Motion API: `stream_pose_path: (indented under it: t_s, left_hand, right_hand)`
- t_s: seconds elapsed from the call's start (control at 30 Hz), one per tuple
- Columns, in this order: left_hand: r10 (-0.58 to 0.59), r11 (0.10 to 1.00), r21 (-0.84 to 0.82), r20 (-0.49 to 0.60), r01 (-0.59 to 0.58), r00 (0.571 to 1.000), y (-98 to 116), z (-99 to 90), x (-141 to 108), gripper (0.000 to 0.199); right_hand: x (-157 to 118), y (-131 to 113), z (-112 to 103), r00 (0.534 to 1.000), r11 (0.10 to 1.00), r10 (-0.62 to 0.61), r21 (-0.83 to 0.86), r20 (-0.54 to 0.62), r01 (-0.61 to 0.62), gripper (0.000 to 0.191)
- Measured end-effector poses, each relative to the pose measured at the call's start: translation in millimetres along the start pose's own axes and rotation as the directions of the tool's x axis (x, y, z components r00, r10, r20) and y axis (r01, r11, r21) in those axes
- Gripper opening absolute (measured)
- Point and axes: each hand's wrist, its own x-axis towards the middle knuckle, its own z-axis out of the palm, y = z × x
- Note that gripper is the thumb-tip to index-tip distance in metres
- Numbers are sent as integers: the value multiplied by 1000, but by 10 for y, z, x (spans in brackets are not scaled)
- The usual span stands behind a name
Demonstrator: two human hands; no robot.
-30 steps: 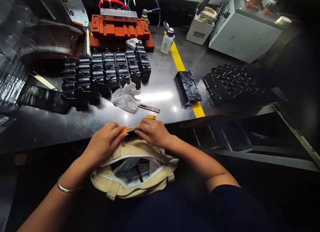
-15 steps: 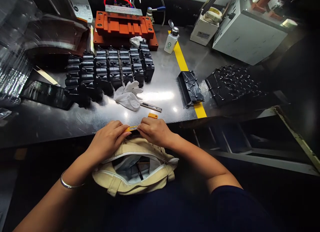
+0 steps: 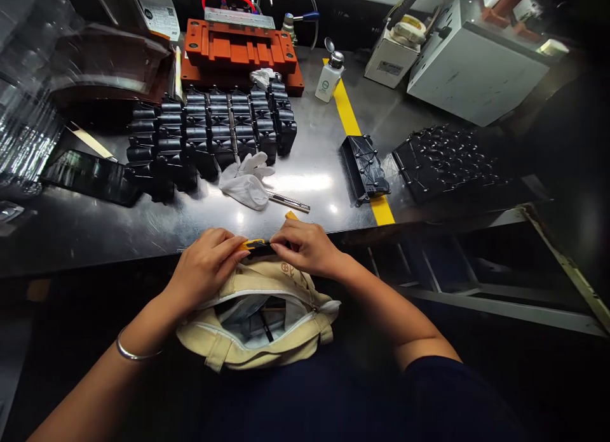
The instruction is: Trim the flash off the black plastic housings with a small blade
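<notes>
My left hand [image 3: 210, 261] is closed, with thumb and fingers pinching a yellow slotted plastic piece [image 3: 248, 244] that looks like a utility knife body. At its right end, my right hand [image 3: 309, 250] pinches a thin dark piece [image 3: 267, 242], too small to name surely. A second yellow plastic piece [image 3: 291, 215] pokes out above my right fingers; its lower part is hidden. Below both hands sits an open beige canvas bag [image 3: 223, 350] with a white zipper. Inside it a dark slim stick and pale lining show.
On the metal bench [image 3: 157, 229] lie white gloves [image 3: 245, 185], a slim metal cutter [image 3: 288, 202] and rows of black ribbed parts [image 3: 210, 127]. A dispenser bottle [image 3: 328, 80] stands by the yellow tape [image 3: 349, 108]. A black part [image 3: 365, 169] lies over the tape; an orange fixture [image 3: 241, 48] is behind.
My right hand has shifted slightly right, drawing away from the left. More of the dark piece shows between them. The upper yellow piece has tilted and is more covered.
</notes>
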Motion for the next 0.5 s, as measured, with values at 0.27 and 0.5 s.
stream_pose_path:
  t_s: [0.27,0.5]
  left_hand:
    - [111,993,55,-93,-107,989,41,-15,3,18]
    - [86,996,44,-92,-82,992,65,-23,12,21]
  right_hand:
    - [3,-32,28,999,999,31,26,34,-32,14]
    - [12,-58,10,998,999,16,30,53,-17,14]
